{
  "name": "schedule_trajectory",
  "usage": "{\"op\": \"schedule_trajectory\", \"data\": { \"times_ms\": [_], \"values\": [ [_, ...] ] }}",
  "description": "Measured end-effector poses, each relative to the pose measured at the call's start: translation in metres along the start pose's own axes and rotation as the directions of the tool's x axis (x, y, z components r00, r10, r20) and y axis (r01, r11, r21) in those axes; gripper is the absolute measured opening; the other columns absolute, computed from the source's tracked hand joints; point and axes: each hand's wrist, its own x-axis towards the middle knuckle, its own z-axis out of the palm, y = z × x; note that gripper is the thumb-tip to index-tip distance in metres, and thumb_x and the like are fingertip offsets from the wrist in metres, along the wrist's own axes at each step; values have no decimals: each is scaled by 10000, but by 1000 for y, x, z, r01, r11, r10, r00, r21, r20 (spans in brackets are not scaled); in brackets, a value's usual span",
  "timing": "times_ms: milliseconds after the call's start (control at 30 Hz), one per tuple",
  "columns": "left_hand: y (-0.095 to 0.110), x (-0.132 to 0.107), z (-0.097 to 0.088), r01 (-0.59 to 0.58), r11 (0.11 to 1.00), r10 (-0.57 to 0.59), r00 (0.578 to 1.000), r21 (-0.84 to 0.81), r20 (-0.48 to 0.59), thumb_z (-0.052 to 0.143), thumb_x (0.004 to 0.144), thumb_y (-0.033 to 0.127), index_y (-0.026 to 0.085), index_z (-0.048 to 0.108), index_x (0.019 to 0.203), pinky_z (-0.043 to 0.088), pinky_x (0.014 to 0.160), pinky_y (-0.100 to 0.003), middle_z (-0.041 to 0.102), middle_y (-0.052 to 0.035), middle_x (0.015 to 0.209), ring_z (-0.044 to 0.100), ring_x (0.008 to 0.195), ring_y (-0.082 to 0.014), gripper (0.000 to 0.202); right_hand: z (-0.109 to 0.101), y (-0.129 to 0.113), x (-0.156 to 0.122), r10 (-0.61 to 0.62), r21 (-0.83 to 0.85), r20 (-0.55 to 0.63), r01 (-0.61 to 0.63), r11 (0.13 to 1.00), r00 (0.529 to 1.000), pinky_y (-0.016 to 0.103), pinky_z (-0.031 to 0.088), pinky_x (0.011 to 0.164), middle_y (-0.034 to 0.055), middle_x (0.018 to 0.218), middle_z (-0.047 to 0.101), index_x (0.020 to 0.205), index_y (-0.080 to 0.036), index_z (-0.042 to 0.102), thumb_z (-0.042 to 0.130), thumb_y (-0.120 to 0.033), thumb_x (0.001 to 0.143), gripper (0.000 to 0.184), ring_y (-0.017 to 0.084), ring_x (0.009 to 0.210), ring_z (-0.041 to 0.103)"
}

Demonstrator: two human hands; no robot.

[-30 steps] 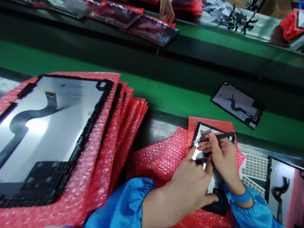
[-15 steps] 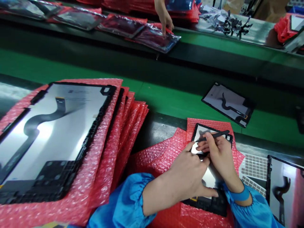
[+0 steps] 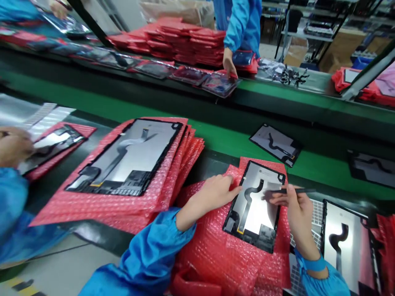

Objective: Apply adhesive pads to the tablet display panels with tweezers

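A tablet screen panel [image 3: 257,205] with a black frame and a dark curved flex cable [image 3: 248,197] lies on red bubble-wrap bags [image 3: 222,238] in front of me. My left hand [image 3: 216,191] is at the panel's left edge, fingers loosely apart and thumb touching or just over the frame; it holds nothing. Over the panel's right side, my right hand [image 3: 298,209] grips slim black tweezers [image 3: 305,190]. Their tip points left above the silver back, blurred against its reflection.
A stack of bagged panels [image 3: 135,156] stands left. Another panel [image 3: 345,246] and white label sheets [image 3: 317,211] lie right. More panels [image 3: 274,144] rest on the green belt [image 3: 228,139]. Co-workers' hands appear at far left [image 3: 15,146] and across the line [image 3: 228,62].
My view has lifted and widened. Both hands have parted: the left drew back to the panel's left edge, the right moved to its right side with the tweezers. The flex cable now shows.
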Motion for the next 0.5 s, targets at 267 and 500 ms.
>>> {"op": "schedule_trajectory", "data": {
  "times_ms": [267, 500],
  "values": [
    [3, 23, 29, 8, 978, -16, 999, -208, -37, 686, 920, 443, 177, 652, 940, 474, 688, -338, 731, -79, 883, 694, 781, -236, 269, -40, 30, -20, -15, -18, -45, 15, 1000, 999, 312, 639, 551, 116, 690, 794, 887, -118, 714, 734, -720, 868, 603, 243, 569, 785],
    [16, 40, 22, 86, 962, -100, 994, -258, -40, 724, 929, 366, 139, 711, 1084, 541, 916, -370, 750, -130, 1146, 721, 1060, -270, 275, -44, 59, -7, -93, 122, -39, 98, 988, 995, 256, 633, 576, 61, 722, 798, 923, -134, 688, 760, -701, 859, 575, 196, 592, 792]
  ]
}}
